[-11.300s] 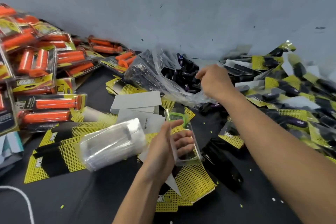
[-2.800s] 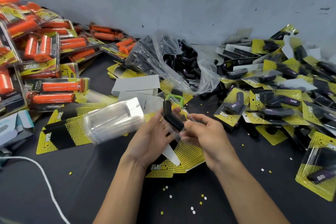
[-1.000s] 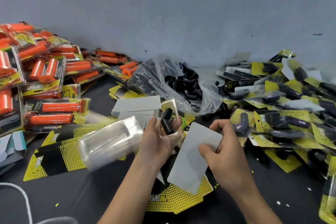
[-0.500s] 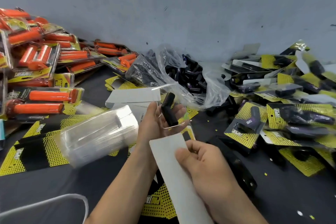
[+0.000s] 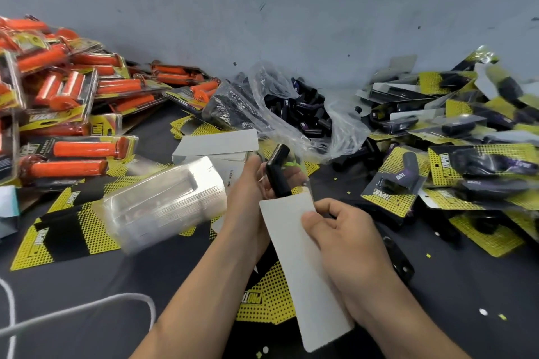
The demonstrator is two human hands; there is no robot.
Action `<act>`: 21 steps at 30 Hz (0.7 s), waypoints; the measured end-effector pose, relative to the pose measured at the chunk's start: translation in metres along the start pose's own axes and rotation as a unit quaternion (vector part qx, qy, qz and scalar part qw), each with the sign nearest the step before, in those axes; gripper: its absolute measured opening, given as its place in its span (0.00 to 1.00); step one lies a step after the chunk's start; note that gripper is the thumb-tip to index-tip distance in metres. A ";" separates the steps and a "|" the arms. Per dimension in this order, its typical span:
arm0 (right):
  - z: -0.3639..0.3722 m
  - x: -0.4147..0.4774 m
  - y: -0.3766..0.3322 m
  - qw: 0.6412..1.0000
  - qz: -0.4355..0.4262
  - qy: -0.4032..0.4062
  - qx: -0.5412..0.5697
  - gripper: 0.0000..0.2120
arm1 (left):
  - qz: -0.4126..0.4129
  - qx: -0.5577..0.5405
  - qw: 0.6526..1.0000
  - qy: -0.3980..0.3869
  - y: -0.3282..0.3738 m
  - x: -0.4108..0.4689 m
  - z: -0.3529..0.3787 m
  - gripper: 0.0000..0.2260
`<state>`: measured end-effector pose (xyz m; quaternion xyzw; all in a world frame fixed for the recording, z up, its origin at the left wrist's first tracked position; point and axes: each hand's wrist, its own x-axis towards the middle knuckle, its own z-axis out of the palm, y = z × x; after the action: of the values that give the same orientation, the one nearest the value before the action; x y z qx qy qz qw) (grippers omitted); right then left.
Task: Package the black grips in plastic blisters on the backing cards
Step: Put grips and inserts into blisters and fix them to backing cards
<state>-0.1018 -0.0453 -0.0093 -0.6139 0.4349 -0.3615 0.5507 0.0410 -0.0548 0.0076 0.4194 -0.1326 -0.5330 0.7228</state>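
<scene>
My left hand (image 5: 250, 198) holds a clear plastic blister with a black angled grip (image 5: 278, 172) inside it, raised above the table. My right hand (image 5: 344, 236) pinches a backing card (image 5: 303, 265), its white back facing up. The card's top edge sits at the blister's lower end, right under the grip. A stack of empty clear blisters (image 5: 163, 204) lies to the left. An open plastic bag of loose black grips (image 5: 294, 114) is behind my hands. Yellow-and-black backing cards (image 5: 262, 300) lie under my forearms.
Packaged orange grips (image 5: 73, 114) pile up on the left. Finished black-grip packs (image 5: 455, 160) heap on the right. A white cable (image 5: 75, 315) loops at the bottom left. A black stapler (image 5: 399, 259) lies partly hidden under my right arm. A grey wall runs behind.
My right hand picked up a card, turned it lengthwise and brought its top edge up to the blister. My left hand keeps holding the blister with the grip.
</scene>
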 end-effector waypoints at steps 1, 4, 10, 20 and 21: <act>0.000 0.000 0.001 1.000 -0.005 0.010 -0.009 0.07 | -0.001 0.006 1.000 -0.001 -0.001 -0.001 0.001 0.24; -0.002 0.001 0.003 0.997 -0.030 0.049 -0.045 0.09 | 0.010 0.062 0.998 0.016 -0.005 -0.003 0.001 0.21; -0.010 0.004 0.003 0.990 -0.040 0.096 -0.096 0.14 | 0.237 0.385 0.881 0.143 -0.010 -0.006 -0.010 0.06; -0.012 -0.003 -0.004 0.967 -0.064 0.120 -0.215 0.20 | 0.224 0.454 0.853 0.123 -0.004 -0.004 -0.019 0.12; -0.014 -0.002 -0.004 0.965 -0.065 0.127 -0.222 0.21 | 0.222 0.453 0.856 0.110 -0.003 -0.005 -0.020 0.12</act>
<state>-0.1148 -0.0480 -0.0033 -0.6967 0.5295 -0.3663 0.3163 0.0501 -0.0419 -0.0054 0.7159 -0.3690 -0.1900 0.5614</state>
